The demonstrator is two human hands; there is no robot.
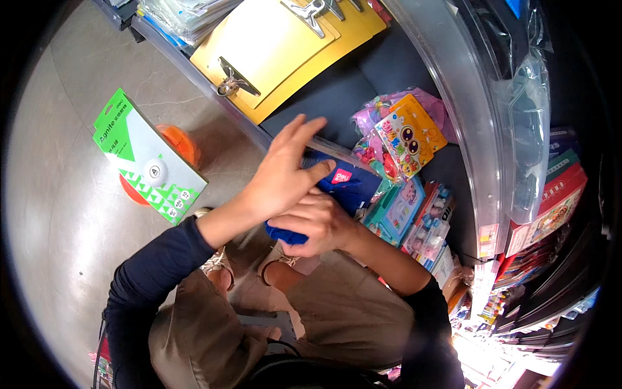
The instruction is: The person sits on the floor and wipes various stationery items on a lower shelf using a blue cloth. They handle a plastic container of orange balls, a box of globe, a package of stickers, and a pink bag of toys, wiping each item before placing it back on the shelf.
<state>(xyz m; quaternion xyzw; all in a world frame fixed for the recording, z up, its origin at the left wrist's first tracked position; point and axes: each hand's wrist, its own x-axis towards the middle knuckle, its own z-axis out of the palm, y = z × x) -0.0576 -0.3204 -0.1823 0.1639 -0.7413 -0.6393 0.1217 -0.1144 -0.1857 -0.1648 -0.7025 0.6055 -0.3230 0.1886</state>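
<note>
My left hand [283, 174] has its fingers stretched out and apart, with the thumb over the near edge of a dark blue box [360, 192] with a pink label. Just below it, my right hand [319, 224] is closed around a crumpled blue cloth [286, 234], part of which pokes out on the left. The two hands overlap, the left lying partly over the right. How much of the cloth is inside the right hand is hidden.
Beyond the hands, a dark shelf [324, 97] holds yellow clipboards [275, 48], an orange cartoon package [411, 135] and small boxed toys [402, 206]. A green and white box [150, 159] stands over an orange stool [178, 144] at left. A clear plastic edge [463, 123] curves along the right.
</note>
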